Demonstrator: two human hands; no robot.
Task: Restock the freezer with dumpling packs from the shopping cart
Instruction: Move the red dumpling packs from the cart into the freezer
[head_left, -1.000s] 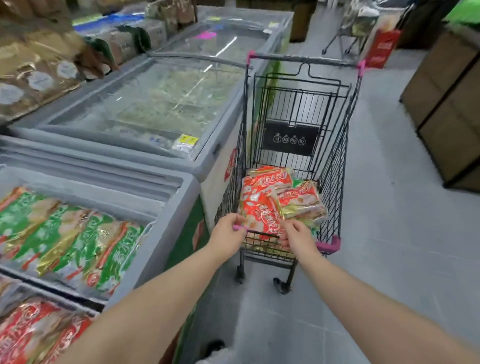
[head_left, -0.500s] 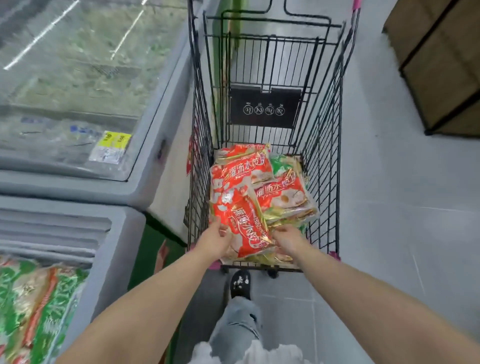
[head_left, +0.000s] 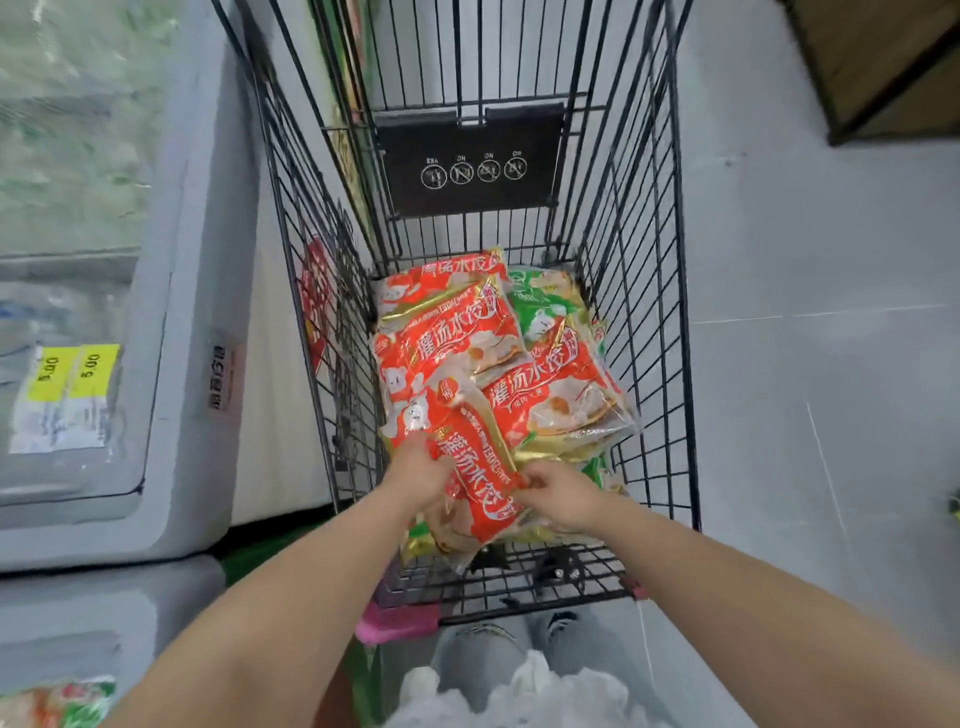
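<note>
A black wire shopping cart (head_left: 644, 291) stands in front of me with a pile of red and green dumpling packs (head_left: 550, 389) in its basket. The nearest red dumpling pack (head_left: 475, 478) lies on top of the pile, tilted toward me. My left hand (head_left: 418, 475) grips its left edge and my right hand (head_left: 558, 491) pinches its right edge. Both hands are inside the cart. A corner of the open freezer (head_left: 78, 603) with a green and red pack (head_left: 57, 701) shows at the bottom left.
A closed glass-lidded chest freezer (head_left: 176, 322) with yellow price tags (head_left: 72, 369) stands left of the cart, close to its side. Grey tiled floor (head_left: 810, 364) stretches to the right. A wooden shelf unit (head_left: 883, 62) is at the top right. My legs and shoes show below the cart.
My view has tilted down and closer to the cart. Both hands have gone from the cart's near rim into the basket and taken hold of the top red pack.
</note>
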